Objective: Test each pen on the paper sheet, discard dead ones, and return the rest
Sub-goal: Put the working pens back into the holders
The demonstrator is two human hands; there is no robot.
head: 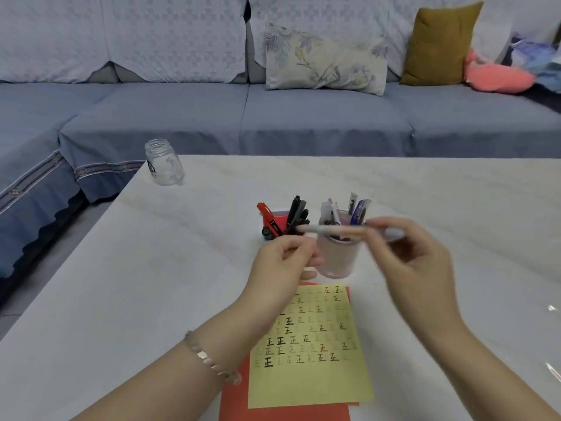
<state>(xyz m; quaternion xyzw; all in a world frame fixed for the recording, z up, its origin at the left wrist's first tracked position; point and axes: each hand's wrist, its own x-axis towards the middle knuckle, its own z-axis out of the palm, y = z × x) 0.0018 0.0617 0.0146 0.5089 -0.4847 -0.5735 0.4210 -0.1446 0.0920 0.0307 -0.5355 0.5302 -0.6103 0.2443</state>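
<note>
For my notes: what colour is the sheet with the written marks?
The sheet is pale yellow; the head view shows it best.

The paper sheet (312, 384) is pale yellow, with rows of black, grey and red characters; under it lies a red sheet (282, 416). The table (182, 268) is white with faint marble veins. The sofa (303, 117) is grey-blue. The cushion (440, 44) is mustard, and the pillow (324, 62) has pale flowers. The pen (334, 229) is white and pinkish.

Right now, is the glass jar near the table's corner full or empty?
Empty: the glass jar stands upright with no lid, and through its clear sides nothing shows inside.
</note>
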